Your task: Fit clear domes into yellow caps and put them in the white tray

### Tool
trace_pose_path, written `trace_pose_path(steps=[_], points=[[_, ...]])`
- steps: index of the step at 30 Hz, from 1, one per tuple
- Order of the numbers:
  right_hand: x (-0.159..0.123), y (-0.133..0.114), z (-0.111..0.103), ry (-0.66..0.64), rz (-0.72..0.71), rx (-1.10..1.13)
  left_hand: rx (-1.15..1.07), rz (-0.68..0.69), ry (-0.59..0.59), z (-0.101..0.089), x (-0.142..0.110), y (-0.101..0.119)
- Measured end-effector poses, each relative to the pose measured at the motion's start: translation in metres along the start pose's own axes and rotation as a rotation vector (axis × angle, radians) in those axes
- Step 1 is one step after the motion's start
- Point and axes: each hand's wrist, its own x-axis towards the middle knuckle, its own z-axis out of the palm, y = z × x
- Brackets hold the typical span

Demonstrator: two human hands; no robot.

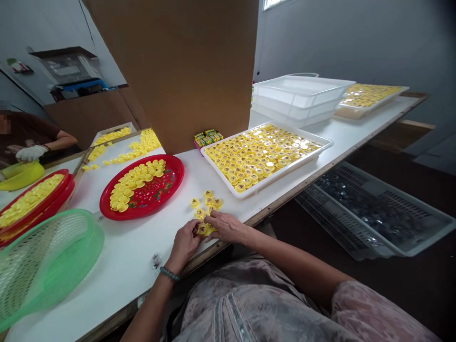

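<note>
Near the front edge of the white table, both my hands are close together at a small group of round yellow pieces (209,201) with dark printed centres. My left hand (185,243), wearing a beaded bracelet, has its fingers bent and pinched beside the nearest piece; what lies between the fingertips is mostly hidden. From the right, my right hand (227,228) curls its thumb and fingers around a yellow piece (211,228) in the same group. Just beyond them is a white tray (239,194) filled with similar yellow pieces under shiny clear tops. Small clear pieces (156,261) lie left of my left wrist.
A red plate (171,190) with plain yellow pieces and a green mesh basket (71,256) stand left. White bins (302,97) and another tray (374,97) stand farther right. Below is a crate (420,240) of clear parts. A gloved co-worker's hand (31,153) is far left.
</note>
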Motion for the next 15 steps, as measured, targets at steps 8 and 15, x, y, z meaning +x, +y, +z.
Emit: trace_pose_path(steps=[8,15], points=[[0.01,-0.006,0.002,-0.05,-0.156,-0.221,-0.399,-0.161,-0.094,-0.001,0.001,-0.009],[0.009,-0.004,0.0,-0.003,-0.166,-0.262,-0.504,-0.281,-0.021,0.004,0.0,-0.031]])
